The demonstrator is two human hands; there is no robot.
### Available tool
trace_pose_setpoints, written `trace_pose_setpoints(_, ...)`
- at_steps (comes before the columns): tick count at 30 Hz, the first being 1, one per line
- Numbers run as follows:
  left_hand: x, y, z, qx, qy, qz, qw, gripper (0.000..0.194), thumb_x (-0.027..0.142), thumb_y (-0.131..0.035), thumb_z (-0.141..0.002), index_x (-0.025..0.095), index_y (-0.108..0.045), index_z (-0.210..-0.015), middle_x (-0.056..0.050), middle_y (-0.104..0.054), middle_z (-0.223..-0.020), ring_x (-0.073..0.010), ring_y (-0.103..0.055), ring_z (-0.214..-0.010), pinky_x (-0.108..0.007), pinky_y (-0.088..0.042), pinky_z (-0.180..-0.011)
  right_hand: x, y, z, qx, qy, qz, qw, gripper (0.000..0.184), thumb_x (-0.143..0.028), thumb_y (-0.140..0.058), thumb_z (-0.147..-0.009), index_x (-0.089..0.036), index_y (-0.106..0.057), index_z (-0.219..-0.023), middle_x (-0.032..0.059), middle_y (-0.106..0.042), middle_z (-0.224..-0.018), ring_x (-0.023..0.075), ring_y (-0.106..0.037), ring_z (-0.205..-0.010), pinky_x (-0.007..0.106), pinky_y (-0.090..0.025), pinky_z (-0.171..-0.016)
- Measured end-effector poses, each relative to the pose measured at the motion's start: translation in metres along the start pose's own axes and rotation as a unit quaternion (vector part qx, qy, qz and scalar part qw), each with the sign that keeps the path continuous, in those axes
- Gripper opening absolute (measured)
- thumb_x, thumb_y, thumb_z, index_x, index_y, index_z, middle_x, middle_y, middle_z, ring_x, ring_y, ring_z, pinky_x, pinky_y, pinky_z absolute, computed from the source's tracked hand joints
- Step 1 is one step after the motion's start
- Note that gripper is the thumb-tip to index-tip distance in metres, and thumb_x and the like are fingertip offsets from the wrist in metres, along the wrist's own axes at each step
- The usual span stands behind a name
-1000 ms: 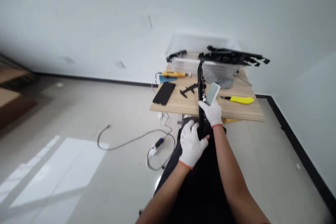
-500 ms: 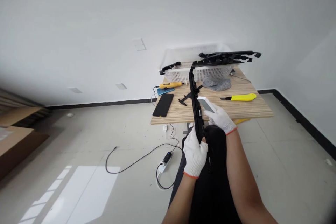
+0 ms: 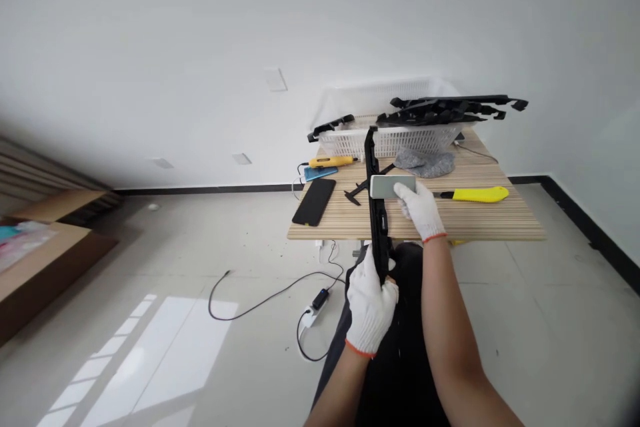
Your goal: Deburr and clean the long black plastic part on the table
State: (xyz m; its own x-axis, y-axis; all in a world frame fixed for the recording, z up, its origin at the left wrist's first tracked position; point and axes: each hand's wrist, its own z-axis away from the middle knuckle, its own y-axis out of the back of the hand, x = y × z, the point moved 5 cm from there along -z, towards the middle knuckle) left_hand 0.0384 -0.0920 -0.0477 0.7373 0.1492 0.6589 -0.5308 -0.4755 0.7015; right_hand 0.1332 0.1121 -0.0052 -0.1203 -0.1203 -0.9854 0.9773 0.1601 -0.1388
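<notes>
My gloved left hand point(image 3: 371, 300) is wrapped round the near end of a long black plastic strip point(image 3: 379, 230), which points away from me over the table edge. In my gloved right hand point(image 3: 421, 209) is a flat grey-and-white rectangular block point(image 3: 384, 187), gripped by its right end. The block lies crosswise over the middle of the strip; whether the two touch I cannot tell. Partly hidden behind the strip is a black caliper point(image 3: 354, 195). Right of the block lies a yellow-handled knife point(image 3: 479, 195), its blade toward my right hand.
A white basket point(image 3: 345, 144) holding several black strips point(image 3: 445, 111) stands at the table's point(image 3: 335, 223) back. Near it lie a grey cloth point(image 3: 425, 163), a yellow corded tool point(image 3: 330, 161), a blue object point(image 3: 320, 173) and a black phone point(image 3: 314, 203). Cables point(image 3: 270, 303) and a power strip point(image 3: 313, 315) lie on the floor.
My right hand has turned the block from slanting to crosswise and moved it over the black strip. The left hand keeps its hold. The camera view has shifted slightly.
</notes>
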Motion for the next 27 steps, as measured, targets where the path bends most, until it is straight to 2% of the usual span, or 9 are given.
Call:
trace_pose_setpoints(2,0.002,-0.002,0.0,-0.01,-0.009,-0.02,1.0,0.07,0.013,-0.056,-0.08,0.016,-0.05,-0.149,-0.014,-0.073,-0.119,-0.0303,-0.068,-0.108,-0.044,-0.055,-0.094,0.003,-0.004,0.007,-0.014,-0.006,0.006,1.0,0.032,-0.048,-0.077,-0.076,-0.022,-0.062,-0.085,-0.0061,-0.051,-0.055,0.0071,-0.04,-0.043,0.019,-0.029,-0.037)
trace_pose_setpoints(6,0.008,-0.007,0.0,-0.026,-0.018,-0.042,0.999,0.069,0.013,-0.056,-0.08,0.014,-0.049,-0.149,-0.014,-0.072,-0.117,-0.0302,-0.067,-0.105,-0.043,-0.054,-0.093,0.001,0.004,0.014,0.085,-0.014,0.009,0.996,0.029,-0.048,-0.07,-0.08,-0.023,-0.057,-0.077,-0.0042,-0.053,-0.058,0.0085,-0.043,-0.045,0.021,-0.034,-0.038)
trace_pose_setpoints(10,0.012,-0.008,0.0,-0.03,-0.008,-0.052,0.998,0.068,0.013,-0.057,-0.08,0.013,-0.05,-0.148,-0.015,-0.072,-0.115,-0.0311,-0.067,-0.103,-0.044,-0.054,-0.091,0.001,0.004,0.018,0.081,-0.018,0.026,0.996,0.029,-0.048,-0.071,-0.08,-0.023,-0.056,-0.076,-0.0045,-0.05,-0.058,0.01,-0.045,-0.047,0.022,-0.036,-0.038)
trace_pose_setpoints(13,0.014,-0.007,0.0,-0.036,-0.01,-0.033,0.999,0.067,0.012,-0.057,-0.079,0.015,-0.051,-0.146,-0.013,-0.072,-0.116,-0.0297,-0.067,-0.103,-0.042,-0.053,-0.092,0.001,0.013,0.022,0.152,0.002,0.018,0.988,0.028,-0.05,-0.066,-0.083,-0.024,-0.056,-0.08,-0.0027,-0.056,-0.064,0.012,-0.05,-0.052,0.023,-0.041,-0.043)
trace_pose_setpoints(17,0.011,-0.008,-0.001,-0.03,-0.001,-0.03,0.999,0.066,0.013,-0.057,-0.079,0.013,-0.052,-0.144,-0.014,-0.072,-0.114,-0.0308,-0.067,-0.103,-0.043,-0.053,-0.093,-0.003,0.011,0.019,0.102,0.052,0.102,0.988,0.035,-0.054,-0.073,-0.078,-0.022,-0.061,-0.079,-0.0005,-0.061,-0.07,0.0143,-0.055,-0.066,0.024,-0.045,-0.054)
trace_pose_setpoints(20,0.01,-0.009,-0.001,-0.036,-0.002,-0.03,0.999,0.063,0.014,-0.057,-0.08,0.014,-0.054,-0.143,-0.013,-0.073,-0.112,-0.0308,-0.067,-0.103,-0.043,-0.054,-0.093,0.001,0.018,0.021,0.181,0.04,0.056,0.981,0.035,-0.057,-0.064,-0.084,-0.022,-0.06,-0.083,-0.0011,-0.059,-0.069,0.0137,-0.052,-0.06,0.025,-0.044,-0.052)
trace_pose_setpoints(21,0.01,-0.009,-0.001,-0.039,-0.004,-0.031,0.999,0.063,0.014,-0.057,-0.079,0.015,-0.054,-0.142,-0.013,-0.073,-0.111,-0.0306,-0.067,-0.103,-0.043,-0.054,-0.092,0.001,0.018,0.021,0.181,0.048,0.057,0.981,0.034,-0.056,-0.064,-0.084,-0.022,-0.061,-0.083,-0.0011,-0.06,-0.07,0.0136,-0.052,-0.061,0.025,-0.045,-0.053)
trace_pose_setpoints(24,0.01,-0.009,-0.001,-0.037,-0.005,-0.032,0.999,0.066,0.013,-0.057,-0.078,0.016,-0.052,-0.144,-0.012,-0.073,-0.113,-0.0303,-0.067,-0.104,-0.043,-0.054,-0.093,0.0,0.01,0.02,0.117,0.078,0.105,0.984,0.036,-0.056,-0.074,-0.077,-0.022,-0.062,-0.079,-0.0011,-0.061,-0.07,0.0143,-0.056,-0.067,0.024,-0.047,-0.057)
trace_pose_setpoints(27,0.01,-0.009,-0.001,-0.028,-0.009,-0.034,0.999,0.066,0.014,-0.057,-0.079,0.014,-0.051,-0.145,-0.013,-0.073,-0.114,-0.0308,-0.068,-0.105,-0.044,-0.054,-0.093,0.005,0.016,0.021,0.174,0.045,0.031,0.983,0.035,-0.056,-0.07,-0.08,-0.023,-0.058,-0.079,-0.0036,-0.055,-0.062,0.0121,-0.051,-0.055,0.023,-0.042,-0.047)
